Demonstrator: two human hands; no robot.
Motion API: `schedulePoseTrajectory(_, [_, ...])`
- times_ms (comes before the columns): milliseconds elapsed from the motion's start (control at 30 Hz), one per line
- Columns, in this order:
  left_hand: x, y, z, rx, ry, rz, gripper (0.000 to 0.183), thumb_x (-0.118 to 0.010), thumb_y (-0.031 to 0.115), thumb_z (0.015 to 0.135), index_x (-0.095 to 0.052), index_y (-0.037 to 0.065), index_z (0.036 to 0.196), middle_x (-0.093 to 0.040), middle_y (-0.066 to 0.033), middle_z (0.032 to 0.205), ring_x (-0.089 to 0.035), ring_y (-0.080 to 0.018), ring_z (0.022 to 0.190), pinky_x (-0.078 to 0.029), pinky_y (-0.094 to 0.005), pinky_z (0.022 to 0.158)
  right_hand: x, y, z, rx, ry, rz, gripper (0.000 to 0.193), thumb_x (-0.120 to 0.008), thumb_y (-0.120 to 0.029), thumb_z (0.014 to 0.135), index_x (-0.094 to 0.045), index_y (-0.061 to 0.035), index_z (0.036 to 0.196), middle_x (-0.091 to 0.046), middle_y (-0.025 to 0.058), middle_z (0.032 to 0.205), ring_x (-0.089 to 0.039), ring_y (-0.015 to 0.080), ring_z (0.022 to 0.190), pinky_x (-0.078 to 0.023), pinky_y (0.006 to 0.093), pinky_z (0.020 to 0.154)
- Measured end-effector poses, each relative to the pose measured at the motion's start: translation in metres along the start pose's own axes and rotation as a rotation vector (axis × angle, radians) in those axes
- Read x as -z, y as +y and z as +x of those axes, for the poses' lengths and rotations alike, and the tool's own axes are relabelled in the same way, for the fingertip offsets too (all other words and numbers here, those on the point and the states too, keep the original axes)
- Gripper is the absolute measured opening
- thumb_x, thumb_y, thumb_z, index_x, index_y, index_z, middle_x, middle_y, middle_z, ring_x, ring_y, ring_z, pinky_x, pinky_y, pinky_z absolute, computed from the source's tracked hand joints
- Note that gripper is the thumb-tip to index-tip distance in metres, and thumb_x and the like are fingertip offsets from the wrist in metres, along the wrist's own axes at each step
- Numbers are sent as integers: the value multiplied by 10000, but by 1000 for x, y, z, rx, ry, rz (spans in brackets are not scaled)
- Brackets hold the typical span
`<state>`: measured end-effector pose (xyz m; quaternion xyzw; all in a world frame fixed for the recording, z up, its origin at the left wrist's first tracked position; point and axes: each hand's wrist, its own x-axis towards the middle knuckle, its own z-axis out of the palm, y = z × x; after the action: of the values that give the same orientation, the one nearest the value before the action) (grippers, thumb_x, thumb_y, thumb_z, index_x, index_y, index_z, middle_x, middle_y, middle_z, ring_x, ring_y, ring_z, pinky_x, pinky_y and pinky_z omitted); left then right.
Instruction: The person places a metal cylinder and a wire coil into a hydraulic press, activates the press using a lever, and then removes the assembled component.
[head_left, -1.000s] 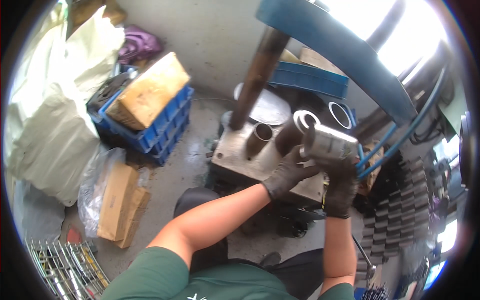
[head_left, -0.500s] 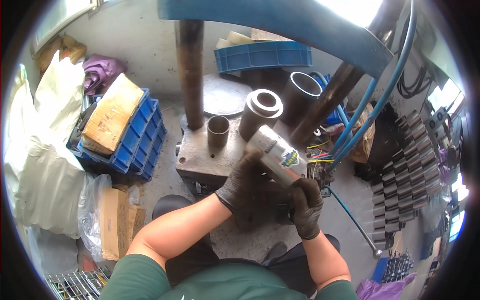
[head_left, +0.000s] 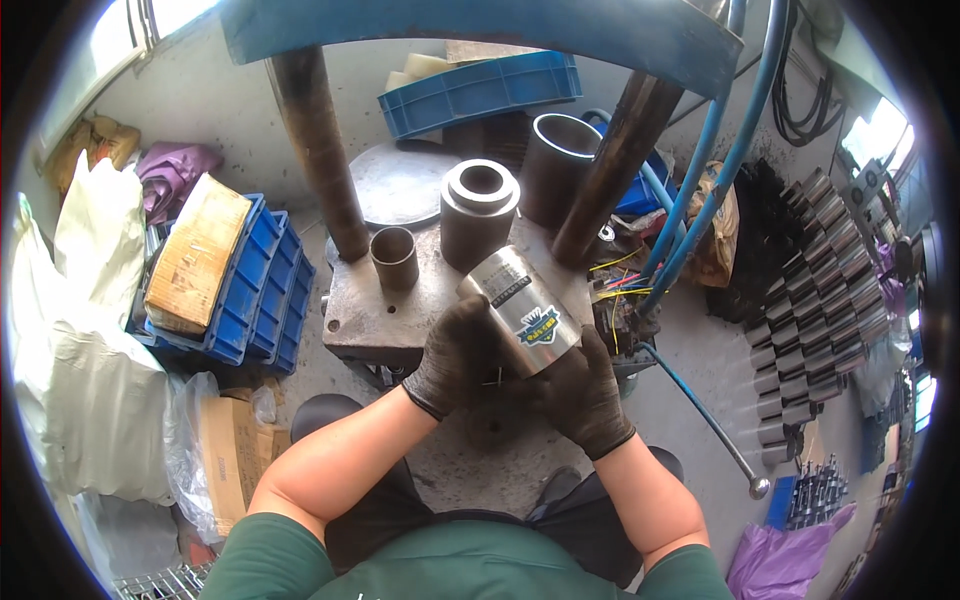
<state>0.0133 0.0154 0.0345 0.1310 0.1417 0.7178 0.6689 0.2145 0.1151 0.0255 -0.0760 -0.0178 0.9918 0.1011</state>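
Observation:
A shiny metal cylinder (head_left: 505, 300) with a dark printed block and a coloured shield emblem is held tilted in front of me, above the near edge of the press table (head_left: 360, 300). My left hand (head_left: 450, 358), in a dark worn glove, is closed on its left side. At its lower right end my right hand (head_left: 583, 390), gloved alike, grips it from below; some fingers are hidden. Beyond the cylinder stand a thick steel sleeve with a stepped ring on top (head_left: 478, 215), a short open tube (head_left: 395, 260) and a wider dark tube (head_left: 557, 165).
Press posts (head_left: 315, 150) rise on both sides under a blue crossbeam (head_left: 480, 22). A long lever with a ball end (head_left: 710, 425) slants at the right, near stacked metal cylinders (head_left: 815, 310). Blue crates (head_left: 235, 290) with a cardboard box stand left. Blue hoses (head_left: 690, 215) hang right.
The cylinder has turned so that its emblem and printed block face me more fully. My right hand has shifted left and under its lower end. The whole view has moved slightly.

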Motion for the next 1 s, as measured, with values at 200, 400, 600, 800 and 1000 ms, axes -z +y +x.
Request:
schedulePoseTrajectory(200, [12,-13,6,58,25,20,734,-706,434,954,-470,14,1508,-647,-181,1360,-642,-333,1271,-535,-501,1086,32,-2,10,216,10,-580,703,-525,-463,1066,-386,-58,1622,-494,175,1601,-496,240,1463,-383,473,1217])
schedulePoseTrajectory(400, [1,-18,3,-154,121,388,846,-779,442,944,-365,38,1562,-612,-156,1356,-645,-263,1259,-595,-420,1031,-10,23,10,555,101,-992,852,-801,-183,936,-316,-9,1614,-532,175,1511,-559,309,1378,-432,421,1209])
schedulePoseTrajectory(600, [4,-15,2,-120,133,516,843,-804,343,925,-358,64,1584,-577,-108,1409,-601,-238,1296,-557,-400,1067,16,16,7,1196,290,-2210,1091,-912,-256,763,-265,-27,1612,-510,239,1345,-521,438,1176,-459,543,1056])
schedulePoseTrajectory(800, [6,-11,7,-368,86,752,1120,-976,170,714,-295,99,1599,-512,-109,1508,-505,-246,1403,-482,-412,1169,11,7,2,1175,136,-2215,1007,-973,-230,746,-398,-84,1560,-511,176,1385,-568,353,1234,-508,473,1035])
schedulePoseTrajectory(1000, [-4,-20,-3,-626,151,1367,1111,-1012,244,705,-311,112,1557,-514,-136,1511,-545,-261,1383,-509,-416,1151,14,7,-10,1005,109,-1773,738,-830,-291,932,-492,-64,1548,-585,125,1247,-605,211,1062,-520,388,942])
